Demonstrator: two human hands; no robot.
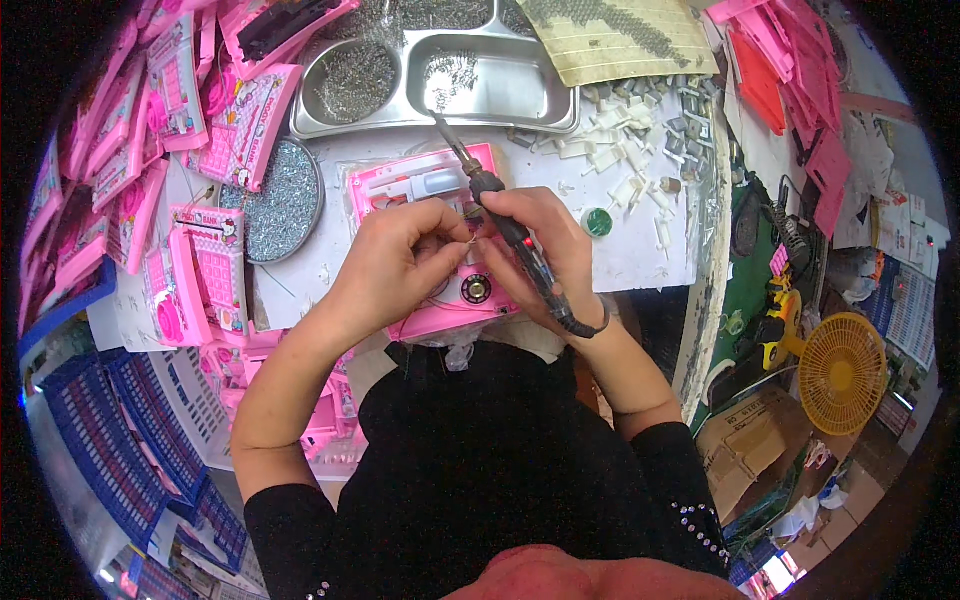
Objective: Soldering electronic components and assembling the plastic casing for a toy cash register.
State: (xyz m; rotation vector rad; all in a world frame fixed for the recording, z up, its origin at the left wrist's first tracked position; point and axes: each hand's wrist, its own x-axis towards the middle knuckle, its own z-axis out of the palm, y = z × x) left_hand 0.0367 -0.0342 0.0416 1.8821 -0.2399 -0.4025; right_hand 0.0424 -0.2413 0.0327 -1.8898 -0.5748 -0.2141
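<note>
A pink plastic housing (pixel 440 322) lies in front of me, open side up, with white and clear parts inside and a round black-and-gold part (pixel 476 289) near its lower edge. Over it, my left hand (pixel 405 255) is closed, thumb and forefinger pinching what looks like a thin wire (pixel 472 241). My right hand (pixel 548 250) curls around a black soldering iron (pixel 515 232), whose metal tip points up and away toward the steel tray. The right fingertips come close to the left ones, partly hidden by the iron.
Beyond the housing stands a steel compartment tray (pixel 430 128) of screws and small metal parts. A round dish of screws (pixel 275 205) sits left, beside stacked pink housings (pixel 205 270). Small white parts (pixel 625 150) and a green round container (pixel 597 222) lie right. A yellow fan (pixel 842 374) stands far right.
</note>
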